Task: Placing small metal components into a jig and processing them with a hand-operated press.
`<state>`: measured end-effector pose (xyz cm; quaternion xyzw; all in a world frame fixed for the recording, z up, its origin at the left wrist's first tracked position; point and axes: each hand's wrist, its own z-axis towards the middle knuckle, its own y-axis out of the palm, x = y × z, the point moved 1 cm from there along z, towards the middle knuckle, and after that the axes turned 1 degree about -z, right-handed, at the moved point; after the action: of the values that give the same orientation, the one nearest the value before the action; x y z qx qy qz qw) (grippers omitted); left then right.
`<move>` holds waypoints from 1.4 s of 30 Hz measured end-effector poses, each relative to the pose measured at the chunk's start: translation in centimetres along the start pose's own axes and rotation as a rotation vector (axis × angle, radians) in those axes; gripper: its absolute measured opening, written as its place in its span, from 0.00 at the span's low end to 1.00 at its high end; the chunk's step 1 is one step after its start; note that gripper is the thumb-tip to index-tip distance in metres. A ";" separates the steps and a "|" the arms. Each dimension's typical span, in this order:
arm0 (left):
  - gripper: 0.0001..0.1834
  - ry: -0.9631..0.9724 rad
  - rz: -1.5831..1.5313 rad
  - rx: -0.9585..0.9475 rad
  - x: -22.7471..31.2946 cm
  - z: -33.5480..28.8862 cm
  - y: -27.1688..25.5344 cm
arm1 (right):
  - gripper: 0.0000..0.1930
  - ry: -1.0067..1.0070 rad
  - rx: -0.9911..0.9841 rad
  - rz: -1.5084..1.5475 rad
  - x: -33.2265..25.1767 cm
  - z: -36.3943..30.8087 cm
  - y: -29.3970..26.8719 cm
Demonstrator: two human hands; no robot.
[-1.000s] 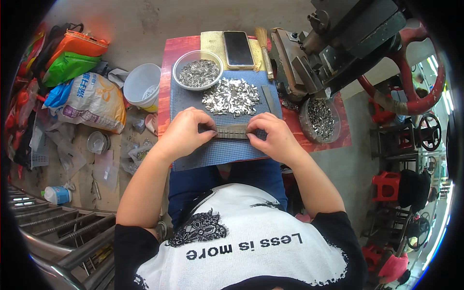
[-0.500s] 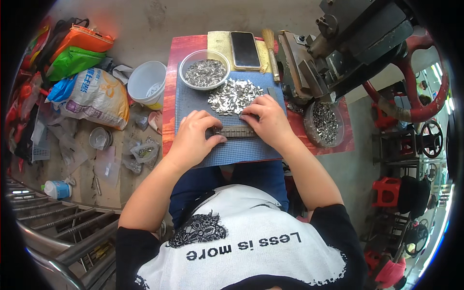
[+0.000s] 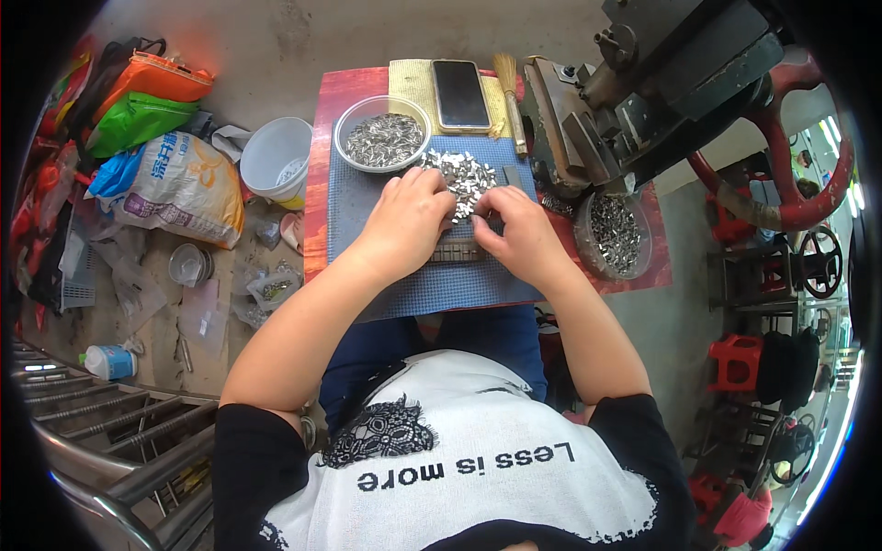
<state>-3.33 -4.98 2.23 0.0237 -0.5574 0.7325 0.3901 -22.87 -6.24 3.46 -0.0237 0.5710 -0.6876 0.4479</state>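
head view, looking down on a small red-topped table [image 3: 317, 225]; the person's left hand [image 3: 412, 219] is now reaching to the near left edge of a loose pile of small silvery pieces [image 3: 467, 174], whereas half a second ago it was resting at the left end of a slotted metal strip [image 3: 457, 250]; the right hand [image 3: 522, 231] is staying by the near right side of the pile; a second ago both hands were framing the strip's two ends, so the work seems to be shifting from the strip to the loose pieces; the strip is lying on a blue textured mat [image 3: 352, 220], between the pile and the person's body, running left to right, with the left hand apparently covering its left end.

both forearms are slanting inward from the lower edge; the left hand is facing palm down, its fingers bending forward and down toward the pieces; the right hand is angling leftward, its thumb and index finger pointing toward the left hand's fingertips and nearly meeting; whether either hand is pinching a piece cannot be told, as the fingers are hiding the spot and the pieces are tiny; a clear round bowl [image 3: 369, 168] holding more small metal pieces is standing just beyond the left hand, at the pile's far left.
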 end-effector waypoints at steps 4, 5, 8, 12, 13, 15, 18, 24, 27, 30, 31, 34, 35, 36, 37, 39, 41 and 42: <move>0.06 -0.058 -0.093 -0.003 -0.3 -0.7 -1.3 | 0.07 0.180 -0.032 0.289 -0.6 -0.8 -0.4; 0.06 -0.088 -0.141 0.009 -0.4 -1.0 -1.7 | 0.07 0.140 -0.024 0.307 -0.6 -1.1 -0.3; 0.07 -0.102 -0.148 0.001 -0.9 -1.7 -2.1 | 0.06 0.190 -0.027 0.370 -1.5 -1.3 0.1; 0.04 -0.092 -0.175 0.034 -0.6 -1.4 -1.6 | 0.06 0.324 -0.065 0.416 -2.4 -1.6 0.3; 0.04 -0.090 -0.176 0.034 -0.5 -1.1 -1.2 | 0.06 0.188 -0.027 0.365 -2.0 -1.9 0.7; 0.07 -0.033 -0.087 0.035 -0.4 -0.6 -0.5 | 0.06 0.066 -0.020 0.267 -1.5 -2.4 1.1; 0.07 -0.037 -0.069 0.019 -0.4 -0.1 0.1 | 0.06 0.103 -0.035 0.247 -1.2 -2.7 0.9; 0.07 -0.115 -0.121 0.030 -0.7 -1.0 -1.0 | 0.05 0.134 0.028 0.293 -1.5 -2.6 1.6; 0.06 -0.169 -0.264 -0.035 -0.9 -2.1 -2.8 | 0.04 0.130 0.021 0.251 -1.4 -2.8 1.2; 0.06 -0.202 -0.288 -0.094 -0.6 -3.2 -3.3 | 0.04 0.191 0.011 0.305 -1.3 -2.2 0.9; 0.06 -0.190 -0.296 -0.101 -0.4 -3.4 -3.4 | 0.04 0.181 0.058 0.235 -0.9 -1.7 0.9; 0.07 -0.176 -0.260 -0.138 -0.1 -3.7 -3.2 | 0.05 0.177 0.110 0.046 -0.7 -0.3 1.2; 0.07 -0.168 -0.243 -0.152 0.0 -3.8 -3.2 | 0.07 0.163 0.117 0.009 -0.7 0.0 1.5; 0.07 -0.169 -0.242 -0.151 0.1 -3.9 -3.4 | 0.07 0.162 0.117 0.009 -0.6 0.1 1.7; 0.07 -0.193 -0.222 -0.160 0.2 -3.9 -3.7 | 0.06 0.147 0.071 -0.001 -0.4 0.2 1.9; 0.07 -0.217 -0.201 -0.169 0.2 -3.9 -3.8 | 0.06 0.131 0.024 -0.011 -0.2 0.6 2.0; 0.06 -0.261 -0.212 -0.175 -0.1 -3.8 -3.8 | 0.05 0.087 -0.049 -0.016 0.0 0.8 2.0; 0.06 -0.259 -0.213 -0.175 -0.2 -3.7 -3.5 | 0.05 0.088 -0.049 -0.017 0.1 0.7 1.9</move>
<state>0.39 -1.77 3.51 0.1428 -0.6591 0.6264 0.3910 -21.46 -6.75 2.11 -0.0092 0.6064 -0.6777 0.4158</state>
